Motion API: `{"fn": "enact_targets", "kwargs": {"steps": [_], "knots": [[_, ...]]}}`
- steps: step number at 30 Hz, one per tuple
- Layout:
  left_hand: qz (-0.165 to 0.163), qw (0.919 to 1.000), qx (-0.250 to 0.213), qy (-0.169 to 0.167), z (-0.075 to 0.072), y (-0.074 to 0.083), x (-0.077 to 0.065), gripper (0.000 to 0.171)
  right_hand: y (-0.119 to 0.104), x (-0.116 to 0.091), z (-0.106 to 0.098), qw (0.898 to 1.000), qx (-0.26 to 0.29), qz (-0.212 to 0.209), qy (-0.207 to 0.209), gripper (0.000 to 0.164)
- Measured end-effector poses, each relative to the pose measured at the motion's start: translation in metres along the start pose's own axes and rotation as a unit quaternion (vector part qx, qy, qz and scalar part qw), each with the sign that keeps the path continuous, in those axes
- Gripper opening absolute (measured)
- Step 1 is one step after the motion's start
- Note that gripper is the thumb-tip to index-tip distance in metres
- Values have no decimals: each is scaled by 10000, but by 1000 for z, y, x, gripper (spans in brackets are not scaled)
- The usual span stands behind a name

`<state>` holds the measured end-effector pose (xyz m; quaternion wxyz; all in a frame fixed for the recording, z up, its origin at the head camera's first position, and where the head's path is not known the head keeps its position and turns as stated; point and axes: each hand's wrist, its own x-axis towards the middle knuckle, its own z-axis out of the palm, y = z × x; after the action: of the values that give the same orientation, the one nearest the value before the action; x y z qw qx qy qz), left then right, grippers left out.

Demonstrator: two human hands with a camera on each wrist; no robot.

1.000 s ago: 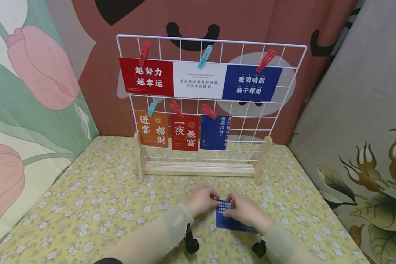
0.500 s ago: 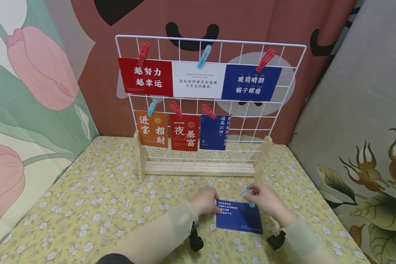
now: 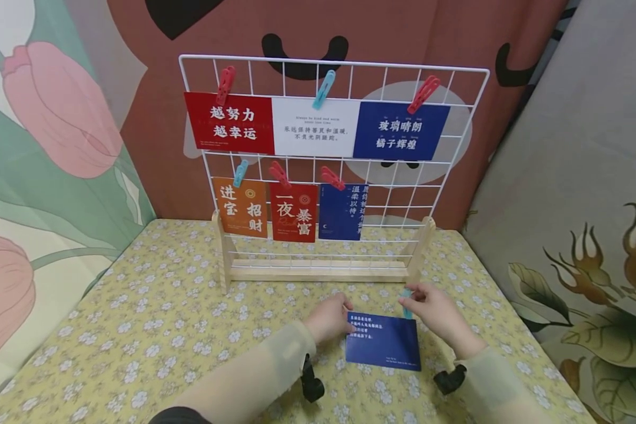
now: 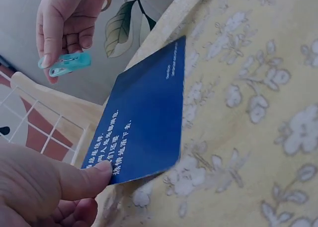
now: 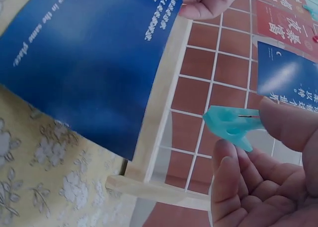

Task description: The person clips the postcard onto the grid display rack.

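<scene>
My left hand (image 3: 328,318) pinches the left edge of a dark blue card (image 3: 384,347) with white printed characters, thumb on top. In the left wrist view the card (image 4: 144,108) slants up off the flowered cloth. My right hand (image 3: 437,309) holds a light blue clothespin (image 3: 407,303) between thumb and fingers, just beyond the card's far right corner. Seen from the right wrist, the clothespin (image 5: 231,125) points away from the thumb, apart from the card. Behind both hands stands a white wire grid rack (image 3: 403,203) on wooden feet.
Pegged to the grid's upper row are a red card (image 3: 233,138), a white card (image 3: 318,121) and a blue card (image 3: 400,118). Below hang an orange card (image 3: 241,221), a red card (image 3: 291,227) and a blue card (image 3: 339,215). Patterned curtains (image 3: 540,176) border the cloth-covered table (image 3: 138,318).
My right hand has moved right and away from the card's face, carrying the clothespin. The card has come into fuller view and shifted slightly upward with my left hand still at its edge.
</scene>
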<state>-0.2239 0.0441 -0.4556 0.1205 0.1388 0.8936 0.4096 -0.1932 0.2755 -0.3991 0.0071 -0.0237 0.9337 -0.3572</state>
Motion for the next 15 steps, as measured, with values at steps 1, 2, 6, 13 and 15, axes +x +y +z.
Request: {"fn": "enact_targets", "kwargs": {"steps": [1,2,6,13,15], "knots": [[22,10000,-75,33,-1,1,0,31,0,0,-1,10000,-19,-10,47,57],[41,9999,-151,71,-3,1,0,29,0,1,-3,10000,-23,-19,92,57],[156,9988,-410,225,-9,3,1,22,-1,3,-9,9998,-65,-39,176,59],[312,9965,-693,359,-21,3,4,3,-3,2,-19,9997,-55,-30,215,61],[339,9955,-813,351,-25,4,4,3,-4,2,-22,9997,-55,-62,226,63]]}}
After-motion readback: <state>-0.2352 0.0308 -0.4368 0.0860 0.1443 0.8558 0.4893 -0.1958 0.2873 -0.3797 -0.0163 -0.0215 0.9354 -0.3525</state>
